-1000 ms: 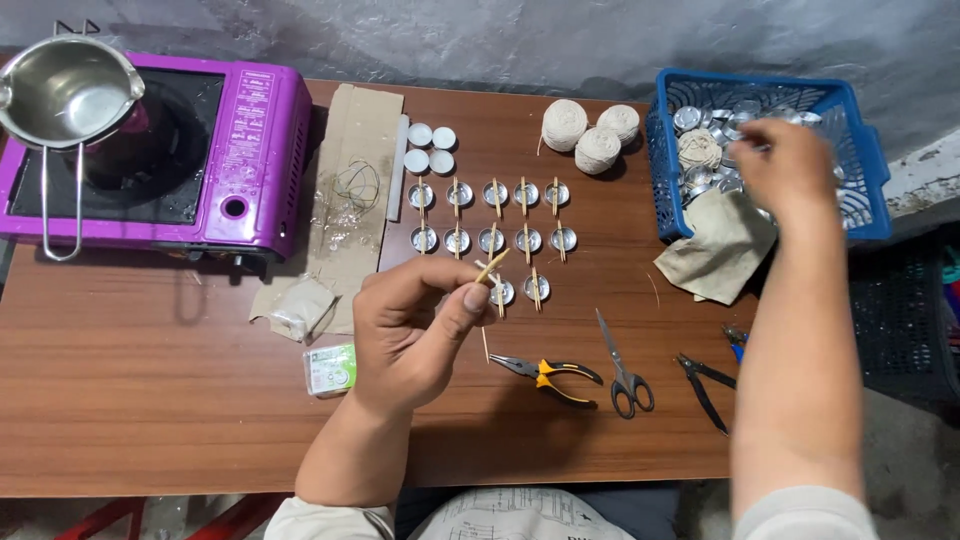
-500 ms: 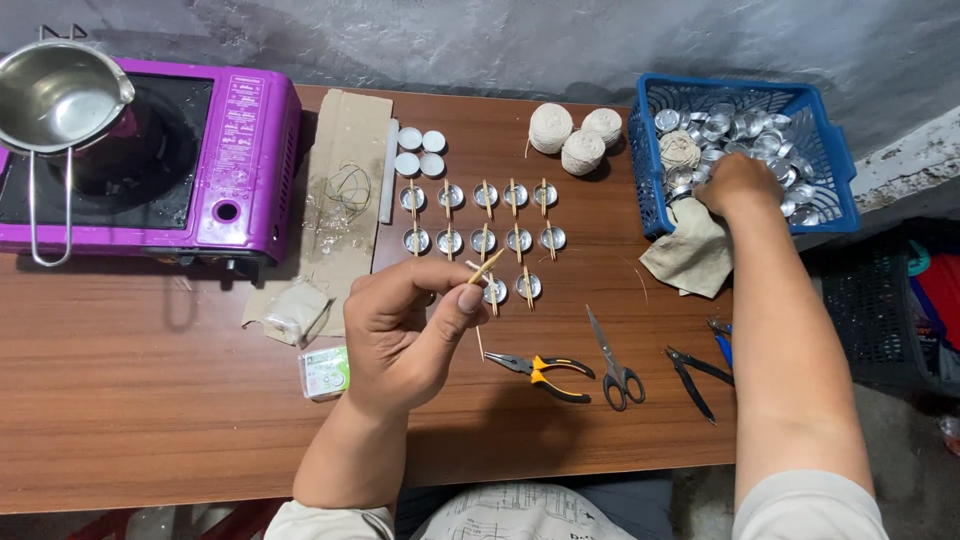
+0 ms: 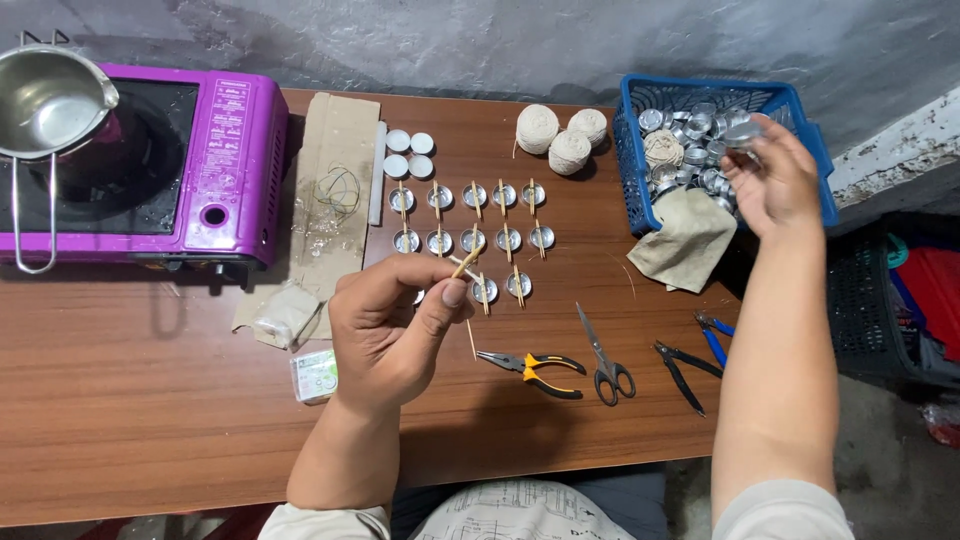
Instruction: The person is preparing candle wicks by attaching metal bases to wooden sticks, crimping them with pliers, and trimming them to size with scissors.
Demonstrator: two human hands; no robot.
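Tealight cups (image 3: 470, 219) on the worktop (image 3: 150, 420) are mostly wicked; another cup (image 3: 742, 134) is gripped by the right hand (image 3: 775, 180), a wick stick (image 3: 464, 264) pinched by the left hand (image 3: 385, 335).

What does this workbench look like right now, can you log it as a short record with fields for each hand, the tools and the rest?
left hand: pinches a thin wooden stick with wick in its fingers, above the table
right hand: holds a small metal cup over the blue basket
rows: metal cups with sticks laid across them
tools: pliers, scissors, cutters
also: three string balls, cloth, purple stove with steel pot
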